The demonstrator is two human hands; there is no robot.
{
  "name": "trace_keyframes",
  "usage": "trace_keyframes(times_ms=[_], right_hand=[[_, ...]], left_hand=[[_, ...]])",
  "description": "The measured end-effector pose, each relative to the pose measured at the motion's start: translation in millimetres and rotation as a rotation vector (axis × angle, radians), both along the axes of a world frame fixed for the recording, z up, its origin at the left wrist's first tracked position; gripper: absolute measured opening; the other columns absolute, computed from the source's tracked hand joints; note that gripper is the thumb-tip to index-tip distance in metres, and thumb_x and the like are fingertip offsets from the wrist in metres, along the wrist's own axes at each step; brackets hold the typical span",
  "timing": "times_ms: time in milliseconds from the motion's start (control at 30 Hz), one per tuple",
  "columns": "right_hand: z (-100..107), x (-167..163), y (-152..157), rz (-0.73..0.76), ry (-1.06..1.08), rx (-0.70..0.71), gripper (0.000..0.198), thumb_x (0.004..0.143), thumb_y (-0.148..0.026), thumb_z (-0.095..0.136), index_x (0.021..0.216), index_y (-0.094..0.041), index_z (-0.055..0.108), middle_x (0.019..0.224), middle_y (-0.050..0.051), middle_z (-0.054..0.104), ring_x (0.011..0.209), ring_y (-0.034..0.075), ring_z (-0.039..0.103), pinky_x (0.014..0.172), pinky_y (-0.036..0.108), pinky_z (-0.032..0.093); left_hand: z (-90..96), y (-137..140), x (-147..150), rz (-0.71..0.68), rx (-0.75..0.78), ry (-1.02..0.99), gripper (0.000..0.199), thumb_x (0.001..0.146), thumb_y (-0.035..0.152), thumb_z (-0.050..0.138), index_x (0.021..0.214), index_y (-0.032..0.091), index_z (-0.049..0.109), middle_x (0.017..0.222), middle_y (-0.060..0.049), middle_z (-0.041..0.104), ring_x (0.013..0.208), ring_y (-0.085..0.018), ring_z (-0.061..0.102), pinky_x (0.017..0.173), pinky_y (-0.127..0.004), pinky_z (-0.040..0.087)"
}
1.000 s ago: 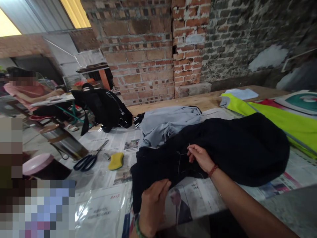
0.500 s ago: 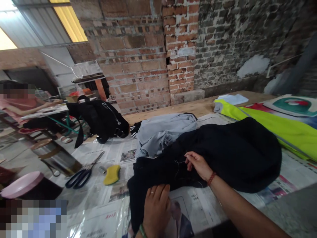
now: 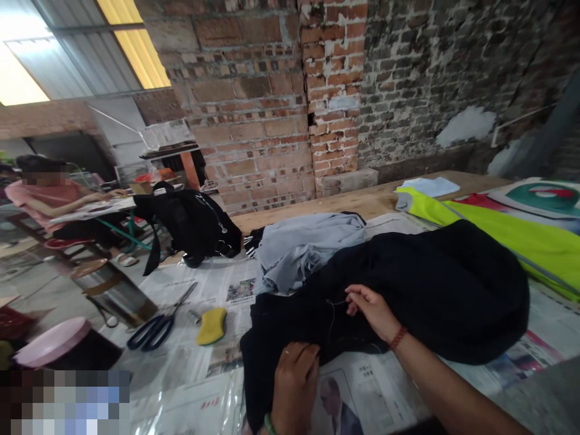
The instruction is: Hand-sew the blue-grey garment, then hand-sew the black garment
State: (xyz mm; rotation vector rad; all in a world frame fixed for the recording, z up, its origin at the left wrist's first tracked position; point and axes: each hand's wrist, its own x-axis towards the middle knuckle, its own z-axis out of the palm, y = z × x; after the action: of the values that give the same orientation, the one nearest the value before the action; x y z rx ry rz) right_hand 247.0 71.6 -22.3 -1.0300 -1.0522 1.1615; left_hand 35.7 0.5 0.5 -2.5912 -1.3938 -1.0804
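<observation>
A black garment [image 3: 308, 326] lies across the newspaper in front of me. At its near edge my left hand [image 3: 295, 383] has its fingers curled down on the cloth, gripping it. My right hand [image 3: 371, 309] is above the garment with thumb and fingers pinched. From those fingertips a thin white thread [image 3: 332, 311] loops down to the cloth; whether a needle is in the pinch is too small to see. Behind the garment is a crumpled light grey cloth [image 3: 299, 241].
To the left are scissors [image 3: 158, 326], a yellow sponge [image 3: 211, 326], a metal cylinder [image 3: 115, 293] and a pink-lidded container [image 3: 57, 344]. A black bag [image 3: 194, 223] stands at the back. Hi-vis fabric [image 3: 489, 229] and an iron [image 3: 544, 196] lie right. A person [image 3: 49, 196] sits far left.
The view has shifted slightly, so everything appears a little lower and to the right. My left fingers are more bent on the garment; my right hand keeps its pinch.
</observation>
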Motion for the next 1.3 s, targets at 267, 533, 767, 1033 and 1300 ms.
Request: trace_keyframes(times_ms=[267,533,767,1033,1300], right_hand=[[49.5,-4.7,-34.0,0.219,-0.813,0.591,0.025,0.085,-0.015,0.039,0.098,-0.024,0.059,0.085,0.003,0.053,0.071,0.010,0.052,0.065,0.023,0.043],[51.4,-14.2,-52.1,0.236,-1.196,0.694,0.027,0.082,-0.009,0.041,0.091,-0.025,0.061,0.078,0.001,0.048,0.070,0.011,0.041,0.067,0.025,0.032],[47.6,-18.9,-53.7,0.285,-1.249,0.633,0.029,0.081,-0.007,0.042,0.094,-0.026,0.059,0.080,0.000,0.048,0.073,0.011,0.041,0.070,0.026,0.029],[56.8,-24.2,-57.1,0.405,-1.156,0.573,0.033,0.081,-0.007,0.039,0.104,-0.024,0.055,0.088,0.001,0.057,0.082,0.013,0.047,0.076,0.028,0.030],[57.9,-41.1,-49.0,0.300,-0.837,0.271,0.033,0.077,-0.010,0.044,0.105,-0.023,0.057,0.073,-0.002,0.062,0.074,0.012,0.055,0.078,0.028,0.036]], left_hand=[[5.1,-2.2,-3.9,-0.134,0.032,-0.044,0.022,0.076,0.008,0.045,0.088,0.017,0.062,0.074,-0.005,0.063,0.069,-0.016,0.058,0.061,-0.028,0.049],[4.8,-4.8,-3.3,-0.173,0.015,-0.049,0.019,0.077,0.009,0.047,0.087,0.018,0.061,0.073,-0.005,0.062,0.067,-0.016,0.058,0.060,-0.027,0.048],[4.0,-4.9,-2.6,-0.164,0.018,-0.036,0.019,0.076,0.008,0.048,0.087,0.018,0.061,0.073,-0.004,0.063,0.067,-0.016,0.058,0.062,-0.028,0.048],[6.3,-4.4,-0.6,-0.153,0.020,-0.021,0.022,0.074,0.006,0.047,0.083,0.019,0.061,0.072,-0.004,0.064,0.066,-0.016,0.059,0.060,-0.029,0.048],[5.1,-5.4,0.0,-0.168,-0.021,0.013,0.023,0.076,0.007,0.043,0.084,0.019,0.061,0.074,-0.005,0.065,0.068,-0.017,0.060,0.063,-0.030,0.049]])
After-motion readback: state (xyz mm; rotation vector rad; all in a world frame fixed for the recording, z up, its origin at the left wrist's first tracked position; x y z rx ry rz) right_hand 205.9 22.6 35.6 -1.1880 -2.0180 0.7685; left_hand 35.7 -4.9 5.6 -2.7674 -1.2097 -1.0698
